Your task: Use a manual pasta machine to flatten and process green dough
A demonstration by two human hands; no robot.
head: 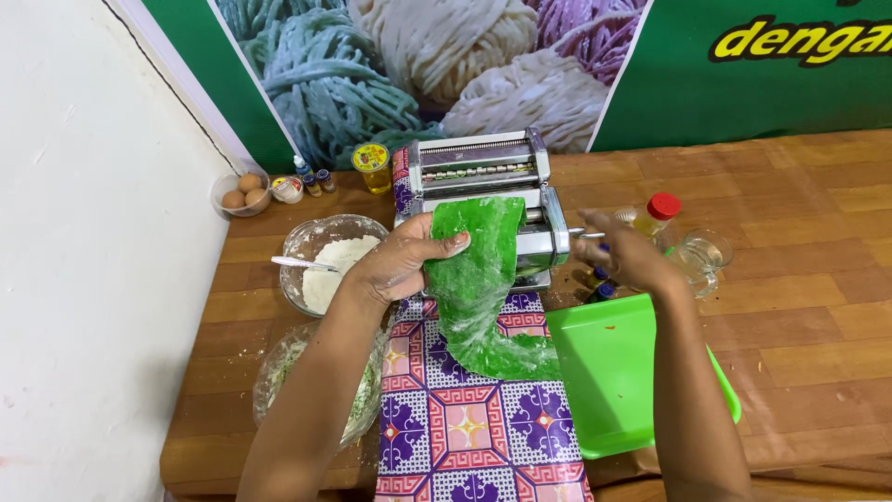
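Dough sheet (pixel 476 279), green and floured, hangs from the rollers of the metal pasta machine (pixel 483 186) at the back middle of the wooden tabletop (pixel 799 279); its lower end is piled on the patterned purple cloth (pixel 465 428) at the front edge. Part of the sheet is through, the upper part looks not yet rolled. Green tray (pixel 613 372) sits right of the cloth, bare. Flour bowl (pixel 330 256) and a second glass bowl (pixel 279 372) sit toward the left edge. Left hand (pixel 404 265) grips the sheet's upper left edge. Right hand (pixel 623 256) is at the crank side, blurred; can't tell its grip.
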